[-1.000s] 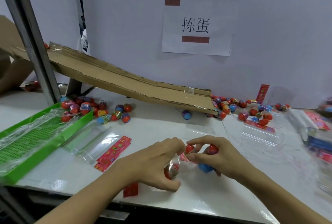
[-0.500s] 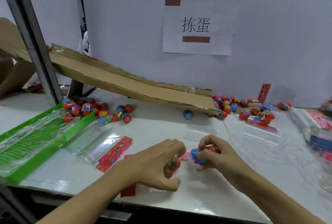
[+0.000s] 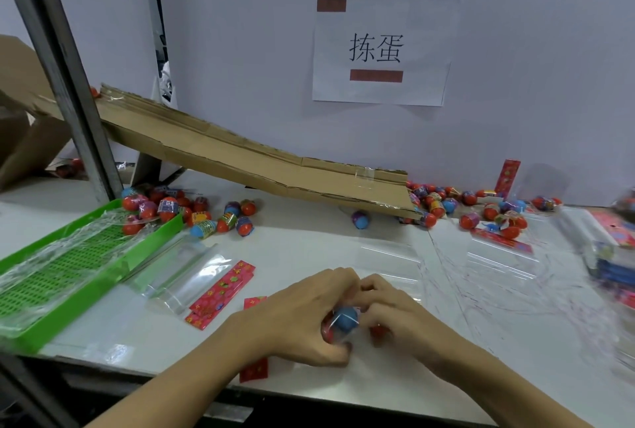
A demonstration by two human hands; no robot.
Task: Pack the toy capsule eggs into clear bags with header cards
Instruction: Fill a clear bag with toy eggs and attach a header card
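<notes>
My left hand (image 3: 302, 317) and my right hand (image 3: 388, 314) meet near the table's front edge. Between them sits a small clear bag with a blue capsule egg (image 3: 345, 319) and a red egg inside it. My left hand's fingers curl around the bag from the left. Fingers of my right hand pinch at the bag's top; a red egg (image 3: 378, 329) shows under that palm. Loose capsule eggs (image 3: 206, 214) lie in a heap at the left, more eggs (image 3: 481, 207) at the right. A stack of clear bags with red header cards (image 3: 206, 283) lies left of my hands.
A cardboard ramp (image 3: 240, 159) slopes down across the back of the white table. A green mesh tray (image 3: 62, 269) covered in plastic film stands at the left. More bags and cards (image 3: 611, 255) lie blurred at the right. A metal post (image 3: 68, 77) rises at the left.
My right hand has moved left and brought the blue egg into the bag that my left hand holds. Both hands now press close together.
</notes>
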